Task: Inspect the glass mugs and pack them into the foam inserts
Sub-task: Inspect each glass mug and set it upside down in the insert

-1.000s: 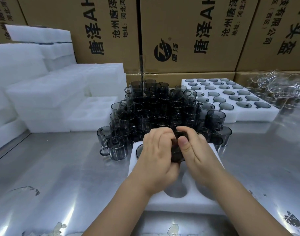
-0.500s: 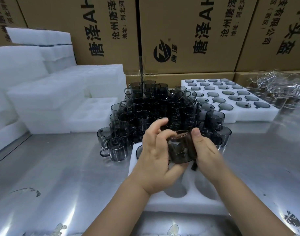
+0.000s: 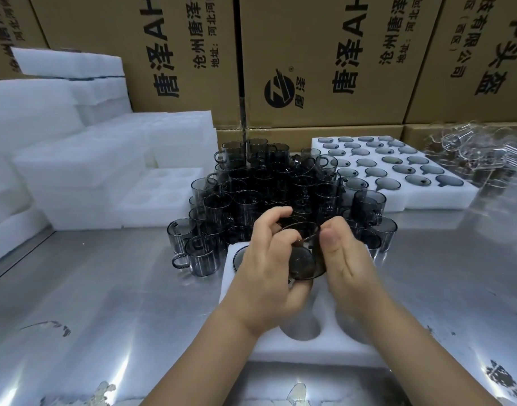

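Above foam insert [image 3: 310, 354], 1 gripped mug [image 3: 306, 266]

Brown printed boxes [image 3: 324, 54] stand in a row along the back of the shiny metal table [image 3: 104, 288].

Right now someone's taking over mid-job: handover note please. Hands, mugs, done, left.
Hands: left hand and right hand both grip one smoky mug, tilted, above the near insert; inspection under way.
Near insert: a second mug looks seated in its far-left pocket; two near pockets are empty, the rest are hidden by the hands.
Done: far insert at back right looks full.
Left: the pile of loose mugs behind the near insert; blank foam stacked at left.
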